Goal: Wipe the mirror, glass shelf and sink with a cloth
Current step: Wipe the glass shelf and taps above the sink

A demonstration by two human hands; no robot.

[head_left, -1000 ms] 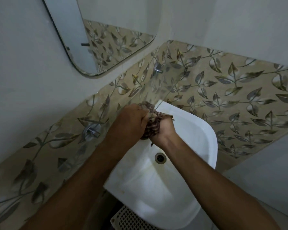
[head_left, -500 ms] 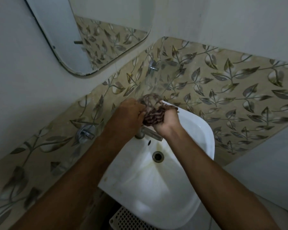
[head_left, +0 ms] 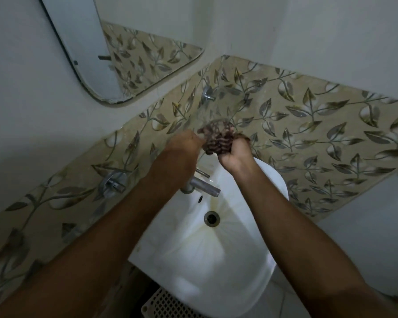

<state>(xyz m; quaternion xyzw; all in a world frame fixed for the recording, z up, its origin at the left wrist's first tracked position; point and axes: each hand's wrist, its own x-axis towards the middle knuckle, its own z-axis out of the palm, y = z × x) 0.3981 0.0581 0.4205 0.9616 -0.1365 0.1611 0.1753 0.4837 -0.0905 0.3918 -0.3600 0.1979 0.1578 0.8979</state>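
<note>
I had both my left hand (head_left: 182, 143) and right hand (head_left: 236, 152) clenched on the patterned cloth (head_left: 217, 140), apparently wringing it above the tap (head_left: 202, 185). Next I judged it needed opening out to wipe the glass shelf (head_left: 213, 109).

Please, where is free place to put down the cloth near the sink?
The sink basin is bare in front of the drain, towards its near rim. It is crowded behind, where the tap and both hands gripping the cloth meet.
</note>
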